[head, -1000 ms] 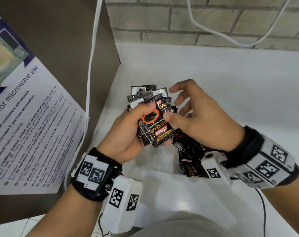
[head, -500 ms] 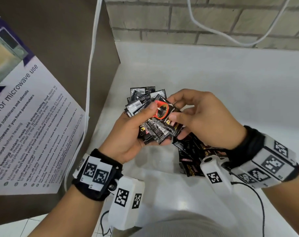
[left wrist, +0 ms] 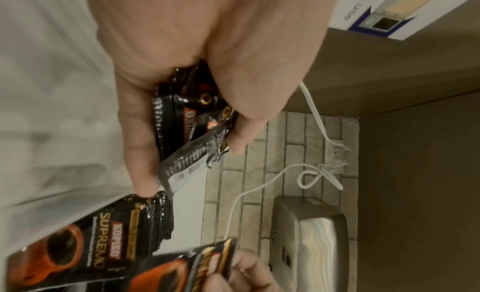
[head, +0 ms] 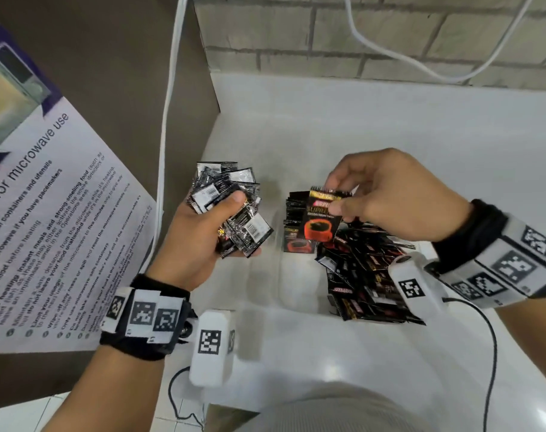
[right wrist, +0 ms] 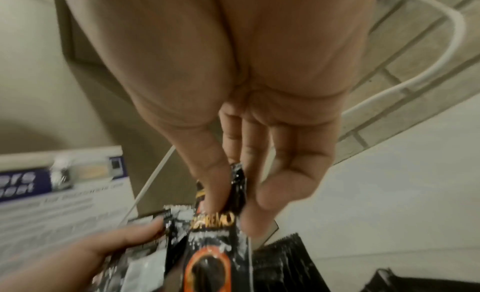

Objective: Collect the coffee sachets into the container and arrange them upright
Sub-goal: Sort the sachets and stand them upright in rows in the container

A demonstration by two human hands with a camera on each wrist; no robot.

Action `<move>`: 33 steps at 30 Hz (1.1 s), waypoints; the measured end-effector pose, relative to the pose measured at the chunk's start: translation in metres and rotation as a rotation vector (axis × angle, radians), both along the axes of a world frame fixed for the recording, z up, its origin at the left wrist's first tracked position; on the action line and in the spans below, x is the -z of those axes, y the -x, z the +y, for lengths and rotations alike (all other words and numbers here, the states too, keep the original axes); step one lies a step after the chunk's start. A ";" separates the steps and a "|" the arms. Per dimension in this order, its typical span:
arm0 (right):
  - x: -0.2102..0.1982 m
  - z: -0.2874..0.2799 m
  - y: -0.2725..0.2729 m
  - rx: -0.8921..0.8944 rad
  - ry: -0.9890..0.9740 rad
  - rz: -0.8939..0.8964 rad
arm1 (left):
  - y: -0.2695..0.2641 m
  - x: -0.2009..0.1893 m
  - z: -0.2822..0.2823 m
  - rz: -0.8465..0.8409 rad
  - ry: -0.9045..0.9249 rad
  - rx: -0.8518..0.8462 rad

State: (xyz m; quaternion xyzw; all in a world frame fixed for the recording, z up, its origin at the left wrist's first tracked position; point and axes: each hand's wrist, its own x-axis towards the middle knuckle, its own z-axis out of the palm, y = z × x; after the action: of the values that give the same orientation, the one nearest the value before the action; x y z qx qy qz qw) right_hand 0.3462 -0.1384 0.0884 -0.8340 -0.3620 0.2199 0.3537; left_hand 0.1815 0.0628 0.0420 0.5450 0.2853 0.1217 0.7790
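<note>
— What's the setting?
— A white bench [head: 390, 126] runs up to a pale brick wall [head: 296, 35], with white cables [head: 167, 135] hanging down it and a microwave-use poster [head: 47, 229] off to the left.

— How is the right hand placed?
— The right hand [head: 387, 194] is raised over the bench, palm down, wrist bent. Its grip is a pinch: thumb and fingertips nip the top edge of a single sachet [head: 323, 216], which hangs upright, cup picture facing the head camera. The right wrist view shows the thumb [right wrist: 210, 173] on the printed face.

— And the left?
— The left hand [head: 200, 241] is palm up, well apart from the right. Its grip is clenched around a fanned bundle of sachets [head: 231, 207], thumb pressed across the top, fingers curled beneath.

— Where's the container?
— A clear container [head: 265, 294] sits on the bench between the hands and just below them; its walls are hard to trace. A few standing sachets [head: 296, 232] are lined up just behind the held one. To the right, a heap of loose sachets [head: 365, 275] lies flat and jumbled; whether they lie inside the container, I cannot tell.
</note>
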 end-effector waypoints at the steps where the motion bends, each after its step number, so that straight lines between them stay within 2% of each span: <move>1: 0.003 0.003 0.002 -0.026 0.068 -0.041 | 0.001 0.001 0.003 0.008 0.002 0.000; 13: 0.028 0.028 0.014 -0.224 0.342 -0.190 | 0.005 0.011 0.000 0.038 0.033 0.054; 20: 0.028 0.037 0.010 -0.203 0.334 -0.267 | 0.004 0.012 -0.003 0.040 0.038 0.061; 27: 0.029 0.035 0.012 -0.240 0.351 -0.258 | 0.004 0.014 -0.004 0.042 0.046 0.070; 33: 0.028 0.028 0.031 -0.467 0.417 -0.200 | 0.005 0.014 -0.002 0.048 0.019 0.042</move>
State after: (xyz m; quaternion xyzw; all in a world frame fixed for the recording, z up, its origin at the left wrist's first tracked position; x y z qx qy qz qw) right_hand 0.3150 -0.1101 0.0602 -0.8004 -0.5235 0.2814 0.0780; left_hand 0.1770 0.0605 0.0283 0.5464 0.2935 0.0896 0.7793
